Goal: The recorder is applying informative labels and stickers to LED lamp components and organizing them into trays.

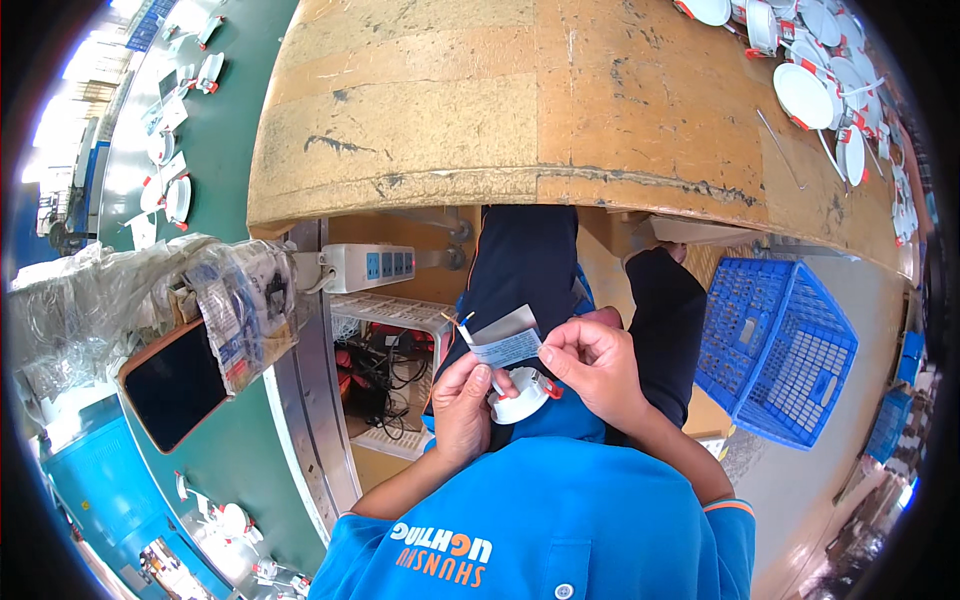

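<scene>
Above my lap, my left hand (pixel 463 408) is closed around a small white round downlight (pixel 518 402) with red-tipped spring clips, at its cable side. The downlight's white cable ends in bare coloured wires (pixel 462 322) that stick up past my fingers. A silvery printed label (pixel 507 338) stands beside the cable, just above the downlight. Thumb and forefinger of my right hand (pixel 598 368) pinch the label's right edge. Whether the label is stuck to the cable I cannot tell; my left fingers hide its lower left end.
A worn wooden table (pixel 420 110) lies ahead, with a pile of white downlights (pixel 805 95) at its far right. Left, a green conveyor belt (pixel 225 130) carries more downlights. A phone (pixel 175 385) and power strip (pixel 370 265) are near it. A blue crate (pixel 775 340) stands right.
</scene>
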The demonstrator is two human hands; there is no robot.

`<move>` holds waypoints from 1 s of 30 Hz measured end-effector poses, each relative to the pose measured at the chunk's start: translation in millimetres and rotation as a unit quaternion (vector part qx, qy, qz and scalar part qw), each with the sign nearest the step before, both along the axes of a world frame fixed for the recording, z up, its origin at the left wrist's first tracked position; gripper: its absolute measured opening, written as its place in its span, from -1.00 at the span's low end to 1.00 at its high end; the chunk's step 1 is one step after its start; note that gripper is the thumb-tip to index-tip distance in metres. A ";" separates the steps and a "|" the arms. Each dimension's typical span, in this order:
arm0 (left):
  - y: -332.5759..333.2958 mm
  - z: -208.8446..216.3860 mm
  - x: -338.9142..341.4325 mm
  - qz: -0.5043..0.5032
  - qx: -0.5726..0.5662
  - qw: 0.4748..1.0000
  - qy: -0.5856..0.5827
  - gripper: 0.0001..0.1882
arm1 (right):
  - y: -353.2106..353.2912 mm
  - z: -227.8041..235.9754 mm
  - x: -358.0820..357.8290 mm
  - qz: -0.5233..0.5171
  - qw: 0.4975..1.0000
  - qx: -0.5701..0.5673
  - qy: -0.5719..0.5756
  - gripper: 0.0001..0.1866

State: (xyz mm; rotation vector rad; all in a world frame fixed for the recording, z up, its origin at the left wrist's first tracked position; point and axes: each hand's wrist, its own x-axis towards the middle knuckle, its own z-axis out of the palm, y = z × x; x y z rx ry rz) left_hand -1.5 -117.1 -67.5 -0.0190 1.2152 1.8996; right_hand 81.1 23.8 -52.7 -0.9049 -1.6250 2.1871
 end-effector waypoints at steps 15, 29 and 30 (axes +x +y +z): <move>0.3 -3.8 2.6 0.015 -0.002 1.000 0.002 -0.74 | -1.6 0.8 -0.5 -0.007 1.000 -0.005 0.004 -0.93; 4.2 -1.2 3.8 0.026 -0.006 1.000 -0.007 -0.79 | -3.9 0.2 -0.6 -0.029 0.999 0.026 0.023 -0.95; 4.4 -1.3 4.0 0.028 -0.008 1.000 -0.006 -0.79 | -4.5 -1.0 -0.5 -0.029 0.999 0.026 0.024 -0.95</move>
